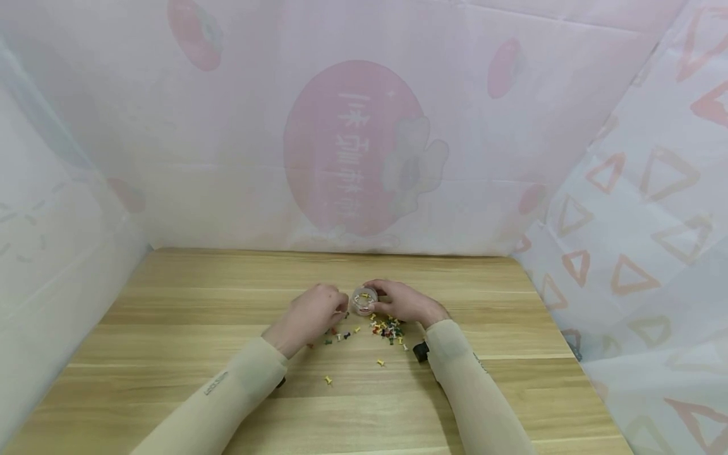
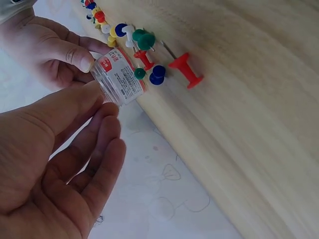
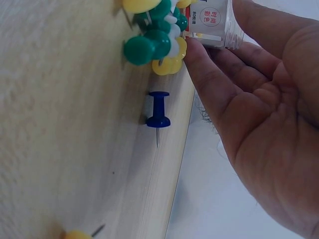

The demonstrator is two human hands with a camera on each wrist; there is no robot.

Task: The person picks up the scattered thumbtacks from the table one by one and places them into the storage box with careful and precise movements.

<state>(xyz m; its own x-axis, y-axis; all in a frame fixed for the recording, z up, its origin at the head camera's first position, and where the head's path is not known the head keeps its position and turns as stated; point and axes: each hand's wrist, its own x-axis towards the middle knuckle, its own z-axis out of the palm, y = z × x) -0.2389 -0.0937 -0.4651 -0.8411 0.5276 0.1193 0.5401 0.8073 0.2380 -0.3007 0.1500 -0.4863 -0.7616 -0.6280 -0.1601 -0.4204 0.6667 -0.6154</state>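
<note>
My right hand [image 1: 406,302] holds a small clear plastic jar [image 1: 357,303] between thumb and fingers; its red and white label [image 2: 122,74] shows in the left wrist view. The jar stands upright on the table with a few push pins inside. Just left of it is my left hand [image 1: 311,316]. Its thumb and index finger meet close to the jar's mouth in the left wrist view, the other fingers loosely bent. Whether a pin is between those fingertips is hidden. Loose push pins [image 1: 388,328] in several colours lie in a cluster by the right hand.
More push pins lie scattered nearer me, among them a yellow one [image 1: 328,380], a red one [image 2: 185,69] and a blue one [image 3: 158,109]. The wooden table [image 1: 188,303] meets printed fabric walls [image 1: 227,208] at the back and sides.
</note>
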